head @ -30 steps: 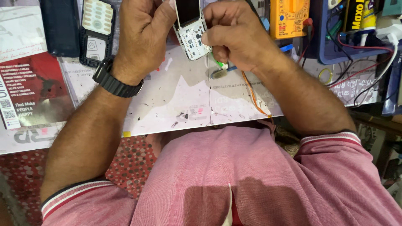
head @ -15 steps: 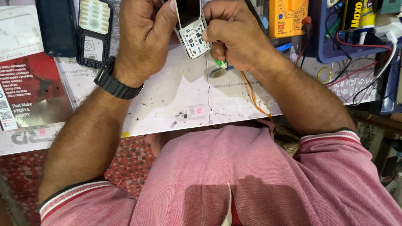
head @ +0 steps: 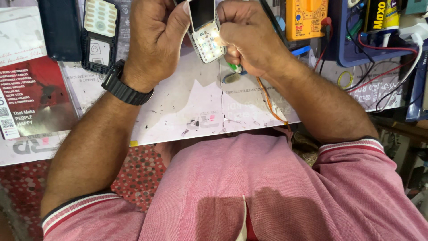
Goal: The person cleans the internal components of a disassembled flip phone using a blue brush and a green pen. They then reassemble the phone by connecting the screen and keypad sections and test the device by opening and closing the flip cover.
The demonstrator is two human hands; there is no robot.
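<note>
A small opened mobile phone (head: 204,27), with its dark screen above and its white bare keypad board below, is held upright over the white worktop (head: 187,105) at the top of the view. It is gripped along its left edge by the curled fingers of the left hand (head: 156,40), on whose wrist a black watch (head: 126,85) is worn. The phone's right edge is touched by the right hand (head: 249,38), which is closed into a fist; a green-handled tool (head: 235,68) is seen protruding beneath it. A detached keypad frame (head: 100,33) lies to the left, and a yellow multimeter (head: 306,18) stands to the right.
</note>
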